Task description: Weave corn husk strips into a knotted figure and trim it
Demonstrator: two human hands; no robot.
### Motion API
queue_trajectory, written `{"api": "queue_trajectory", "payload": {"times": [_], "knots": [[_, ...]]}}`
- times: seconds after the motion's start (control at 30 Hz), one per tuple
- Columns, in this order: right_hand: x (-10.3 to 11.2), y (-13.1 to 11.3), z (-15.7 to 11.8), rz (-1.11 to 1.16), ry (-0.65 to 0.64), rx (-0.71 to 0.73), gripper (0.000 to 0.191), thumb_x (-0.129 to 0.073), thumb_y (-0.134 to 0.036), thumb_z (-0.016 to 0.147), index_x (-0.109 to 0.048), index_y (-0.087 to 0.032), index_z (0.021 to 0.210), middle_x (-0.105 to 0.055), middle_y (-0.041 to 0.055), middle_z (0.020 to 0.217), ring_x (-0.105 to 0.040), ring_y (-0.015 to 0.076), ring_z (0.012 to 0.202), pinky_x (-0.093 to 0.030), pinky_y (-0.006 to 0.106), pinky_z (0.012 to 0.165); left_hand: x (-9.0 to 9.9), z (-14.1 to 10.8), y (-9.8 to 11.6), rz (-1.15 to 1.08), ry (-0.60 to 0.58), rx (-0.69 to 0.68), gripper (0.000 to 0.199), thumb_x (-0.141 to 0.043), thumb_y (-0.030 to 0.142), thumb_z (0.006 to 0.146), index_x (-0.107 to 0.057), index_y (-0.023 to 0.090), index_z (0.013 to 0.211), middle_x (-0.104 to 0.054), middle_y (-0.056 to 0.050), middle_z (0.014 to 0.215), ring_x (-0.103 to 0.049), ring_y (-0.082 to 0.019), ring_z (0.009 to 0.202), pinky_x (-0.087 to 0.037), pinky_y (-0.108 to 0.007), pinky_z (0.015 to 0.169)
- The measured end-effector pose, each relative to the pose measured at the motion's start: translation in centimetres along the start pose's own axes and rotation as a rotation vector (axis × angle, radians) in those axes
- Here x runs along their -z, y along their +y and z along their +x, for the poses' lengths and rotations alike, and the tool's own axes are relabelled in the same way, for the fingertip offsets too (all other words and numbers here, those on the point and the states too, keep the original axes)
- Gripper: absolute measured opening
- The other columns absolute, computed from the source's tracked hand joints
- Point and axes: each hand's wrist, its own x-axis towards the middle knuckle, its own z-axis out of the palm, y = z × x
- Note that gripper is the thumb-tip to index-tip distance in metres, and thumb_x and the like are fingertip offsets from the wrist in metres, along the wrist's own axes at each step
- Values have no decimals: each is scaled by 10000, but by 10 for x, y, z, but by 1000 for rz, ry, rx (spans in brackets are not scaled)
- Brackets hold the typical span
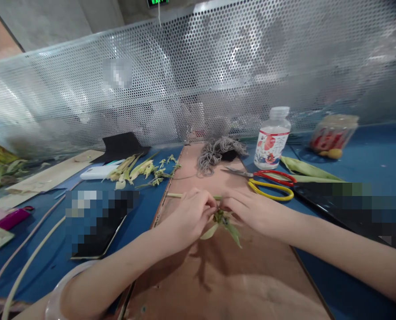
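A leafy green sprig [222,218] is held low over the brown board [251,280], its leaves hanging toward me. My left hand [196,211] pinches it from the left, fingers closed. From the other side my right hand [247,209] closes its fingertips on the same sprig, close to the left ones. A pale green stem [174,195] runs behind both hands; where it joins the sprig is hidden. Just beyond my right hand lie scissors [274,196] with one red and one yellow handle. Tangled grey yarn [214,155] is heaped at the board's far end.
Cut plant pieces [134,171] lie to the left, beyond a dark phone-like device [100,242]. At right stand a labelled plastic bottle [271,140] and a jar [334,133], near a dark flat panel [324,204]. A perforated metal screen [171,93] rises behind.
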Motion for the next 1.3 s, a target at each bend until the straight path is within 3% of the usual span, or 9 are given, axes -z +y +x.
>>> {"api": "queue_trajectory", "payload": {"times": [0.27, 0.5, 0.67, 0.9, 1.1, 1.3], "knots": [[-7, -4, 1, -129, 102, 27, 197, -401, -129, 898, -587, -99, 953, -601, 111, 872, -557, 208, 760, -475, 342, 655, -4, 2, -4, -215, -38, 238, 260, -432, 409, 882, -543, 174, 877, -595, -5, 768, -506, -127, 649, -364, -242, 579], [-5, -5, 1, -248, 203, 114, 259, -392, -148, 908, -611, -80, 1028, -585, 181, 1147, -513, 280, 1057, -479, 431, 816, -2, 1, 2, -182, 18, 204, 168, -529, 325, 817, -545, 165, 771, -623, -8, 769, -541, -139, 708, -388, -250, 643], [-4, -5, 1, -205, 189, 175, 296, -357, -107, 909, -610, -65, 1055, -601, 190, 1152, -476, 276, 1152, -447, 449, 900, 0, 1, 7, -170, -1, 183, 84, -541, 212, 769, -555, 159, 706, -643, -15, 795, -552, -141, 737, -398, -253, 683], [-8, -3, 1, -122, 155, 200, 272, -344, -122, 918, -605, -102, 990, -627, 163, 1044, -511, 244, 1056, -418, 462, 913, -1, 0, 5, -214, -40, 249, 90, -530, 230, 764, -574, 156, 738, -584, 19, 659, -472, -102, 589, -339, -217, 540], [-10, -3, 0, -109, 125, 166, 228, -356, -134, 908, -583, -113, 909, -601, 142, 907, -501, 239, 916, -428, 444, 822, 0, 1, 5, -201, -51, 244, 159, -519, 279, 787, -606, 147, 766, -555, 23, 616, -428, -88, 537, -314, -207, 502], [-12, -4, -1, -62, 102, 129, 180, -388, -105, 879, -564, -106, 920, -574, 135, 880, -483, 241, 906, -427, 415, 786, -2, 1, 0, -283, -98, 261, 209, -521, 331, 788, -613, 143, 792, -565, 18, 605, -418, -80, 495, -304, -204, 476]]}}
